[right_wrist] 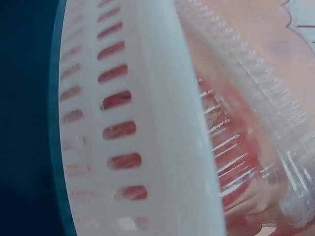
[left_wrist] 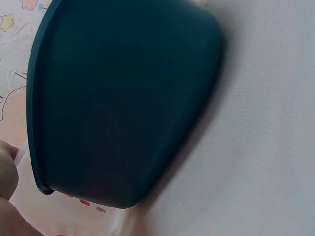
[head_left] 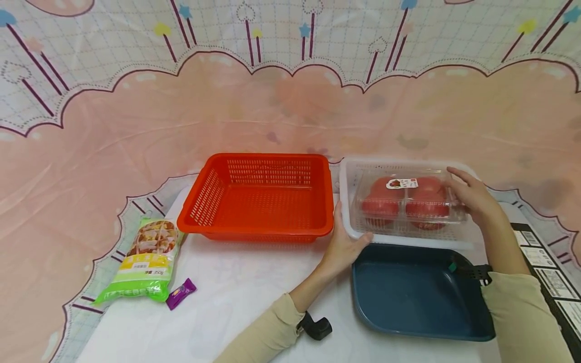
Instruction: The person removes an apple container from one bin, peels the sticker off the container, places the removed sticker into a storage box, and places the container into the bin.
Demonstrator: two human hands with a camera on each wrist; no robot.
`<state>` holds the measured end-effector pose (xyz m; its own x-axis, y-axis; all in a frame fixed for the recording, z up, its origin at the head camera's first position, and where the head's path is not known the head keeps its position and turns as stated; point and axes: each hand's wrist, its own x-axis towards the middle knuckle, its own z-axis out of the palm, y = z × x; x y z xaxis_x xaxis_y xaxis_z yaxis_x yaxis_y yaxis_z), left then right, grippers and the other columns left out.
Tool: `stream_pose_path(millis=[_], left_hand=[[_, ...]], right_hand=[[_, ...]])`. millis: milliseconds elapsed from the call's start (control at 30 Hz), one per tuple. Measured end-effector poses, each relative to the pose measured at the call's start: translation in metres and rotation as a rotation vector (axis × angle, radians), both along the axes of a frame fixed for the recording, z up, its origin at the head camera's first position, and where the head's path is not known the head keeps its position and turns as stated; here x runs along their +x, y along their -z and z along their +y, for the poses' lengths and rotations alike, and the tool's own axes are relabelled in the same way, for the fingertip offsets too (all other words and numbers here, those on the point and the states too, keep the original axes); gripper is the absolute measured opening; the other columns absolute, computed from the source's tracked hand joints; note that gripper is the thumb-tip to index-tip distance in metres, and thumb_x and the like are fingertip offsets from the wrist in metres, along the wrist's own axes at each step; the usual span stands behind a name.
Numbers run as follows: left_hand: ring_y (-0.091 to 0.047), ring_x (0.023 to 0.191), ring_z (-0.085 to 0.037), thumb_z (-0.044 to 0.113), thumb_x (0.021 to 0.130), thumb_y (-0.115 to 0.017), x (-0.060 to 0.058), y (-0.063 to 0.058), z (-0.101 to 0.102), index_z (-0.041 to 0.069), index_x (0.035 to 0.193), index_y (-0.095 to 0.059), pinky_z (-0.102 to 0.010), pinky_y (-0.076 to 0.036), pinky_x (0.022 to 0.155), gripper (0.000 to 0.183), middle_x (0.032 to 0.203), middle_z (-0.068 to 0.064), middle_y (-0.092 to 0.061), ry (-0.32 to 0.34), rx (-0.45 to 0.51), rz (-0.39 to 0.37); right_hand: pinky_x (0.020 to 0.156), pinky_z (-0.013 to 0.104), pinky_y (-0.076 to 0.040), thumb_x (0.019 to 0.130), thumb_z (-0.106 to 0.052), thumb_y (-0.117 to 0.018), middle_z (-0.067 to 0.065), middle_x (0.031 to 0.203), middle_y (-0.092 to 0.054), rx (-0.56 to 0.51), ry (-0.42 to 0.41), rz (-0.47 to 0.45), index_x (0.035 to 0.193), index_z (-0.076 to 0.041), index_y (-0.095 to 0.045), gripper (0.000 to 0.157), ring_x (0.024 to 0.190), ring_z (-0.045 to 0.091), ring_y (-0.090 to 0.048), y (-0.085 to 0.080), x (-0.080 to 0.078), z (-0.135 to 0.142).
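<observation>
In the head view a white slotted basket (head_left: pixel 408 241) stands at the right. Inside it lies a clear plastic box (head_left: pixel 447 214) of red round fruit (head_left: pixel 424 204), with a small label on its lid. My right hand (head_left: pixel 476 199) holds the right end of this box, fingers stretched over its far corner. At the basket's front left corner my left hand (head_left: pixel 342 247) grips the rim, thumb along the front and fingers up the left side. The right wrist view shows the basket's slotted wall (right_wrist: pixel 118 130) beside the clear box (right_wrist: pixel 236 162).
In front of the white basket sits a dark blue tray (head_left: pixel 417 297), close against it. A red-orange basket (head_left: pixel 268 206) stands to the left. Farther left lie a green and yellow food bag (head_left: pixel 142 262) and a small purple packet (head_left: pixel 181 293). A patterned cloth hangs behind.
</observation>
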<state>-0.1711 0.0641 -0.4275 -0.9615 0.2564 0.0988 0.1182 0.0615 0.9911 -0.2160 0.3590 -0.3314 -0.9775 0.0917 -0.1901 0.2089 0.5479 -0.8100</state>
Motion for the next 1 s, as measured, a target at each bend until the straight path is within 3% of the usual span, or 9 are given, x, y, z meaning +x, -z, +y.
stream_pose_path(millis=[100,167,300,400,467,533,633,700,1000], left_hand=[[-0.038,0.136,-0.030,0.025,0.087,-0.068,0.000,0.001,0.000,0.026,0.155,0.003,-0.050,-0.031,0.117,0.099,0.157,-0.008,-0.023,-0.003,0.004,0.004],[-0.037,0.136,-0.029,0.026,0.086,-0.068,0.000,0.001,0.000,0.026,0.155,0.003,-0.050,-0.031,0.117,0.098,0.157,-0.007,-0.023,-0.007,0.000,0.005],[-0.033,0.139,-0.024,0.029,0.086,-0.068,0.001,0.000,0.001,0.030,0.155,0.002,-0.051,-0.029,0.118,0.098,0.158,-0.002,-0.021,-0.020,-0.026,-0.007],[-0.031,0.140,-0.024,0.030,0.087,-0.068,0.001,0.000,0.001,0.032,0.154,0.003,-0.052,-0.028,0.118,0.098,0.159,-0.001,-0.018,-0.022,-0.034,-0.015],[-0.031,0.140,-0.024,0.030,0.087,-0.068,0.001,-0.001,0.001,0.032,0.154,0.003,-0.051,-0.028,0.119,0.097,0.159,-0.001,-0.018,-0.022,-0.030,-0.016],[-0.031,0.140,-0.023,0.030,0.087,-0.068,0.000,0.000,0.001,0.033,0.154,0.003,-0.051,-0.029,0.118,0.097,0.159,0.000,-0.018,-0.021,-0.024,-0.016],[-0.031,0.139,-0.022,0.030,0.087,-0.067,0.000,0.000,0.001,0.033,0.154,0.003,-0.049,-0.029,0.118,0.097,0.158,0.000,-0.019,-0.018,-0.022,-0.011],[-0.032,0.139,-0.022,0.030,0.087,-0.068,0.000,0.000,0.001,0.033,0.154,0.003,-0.049,-0.031,0.118,0.097,0.158,0.001,-0.019,-0.016,-0.019,-0.012],[-0.031,0.139,-0.021,0.029,0.087,-0.068,0.000,0.001,0.001,0.034,0.154,0.003,-0.050,-0.031,0.118,0.098,0.157,0.002,-0.020,-0.013,-0.013,-0.009]], right_hand=[[0.055,0.025,-0.044,0.097,-0.052,-0.042,0.033,0.145,-0.026,0.009,0.078,0.050,0.154,-0.002,-0.010,0.083,0.075,0.013,-0.045,0.000,0.006,-0.007],[0.055,0.027,-0.042,0.096,-0.052,-0.044,0.032,0.141,-0.029,0.011,0.119,0.071,0.152,0.005,-0.013,0.085,0.076,0.016,-0.046,-0.001,0.009,-0.011],[0.066,0.020,-0.041,0.096,-0.048,-0.045,0.032,0.146,-0.025,-0.002,0.172,0.092,0.149,0.010,-0.017,0.084,0.102,0.022,-0.044,-0.003,0.014,-0.020],[0.080,0.029,-0.049,0.096,-0.047,-0.046,0.030,0.146,-0.030,0.005,0.191,0.117,0.149,0.007,-0.021,0.080,0.110,0.025,-0.044,-0.004,0.020,-0.029],[0.080,0.027,-0.049,0.096,-0.046,-0.047,0.030,0.146,-0.031,0.016,0.185,0.142,0.150,0.003,-0.024,0.077,0.109,0.022,-0.044,-0.004,0.025,-0.034],[0.091,0.041,-0.050,0.096,-0.046,-0.049,0.029,0.152,-0.027,0.013,0.172,0.158,0.153,-0.002,-0.023,0.077,0.118,0.029,-0.044,-0.003,0.031,-0.039],[0.102,0.053,-0.046,0.095,-0.046,-0.053,0.025,0.160,-0.015,-0.037,0.135,0.167,0.156,-0.009,-0.014,0.081,0.137,0.041,-0.034,-0.002,0.040,-0.045],[0.108,0.071,-0.026,0.094,-0.045,-0.054,0.022,0.162,-0.006,-0.081,0.120,0.160,0.157,-0.013,-0.009,0.084,0.145,0.050,-0.015,-0.002,0.044,-0.049],[0.099,0.077,-0.023,0.098,-0.040,-0.051,0.009,0.165,0.003,-0.295,0.137,0.148,0.157,-0.023,-0.012,0.072,0.147,0.049,-0.005,0.005,0.050,-0.046]])
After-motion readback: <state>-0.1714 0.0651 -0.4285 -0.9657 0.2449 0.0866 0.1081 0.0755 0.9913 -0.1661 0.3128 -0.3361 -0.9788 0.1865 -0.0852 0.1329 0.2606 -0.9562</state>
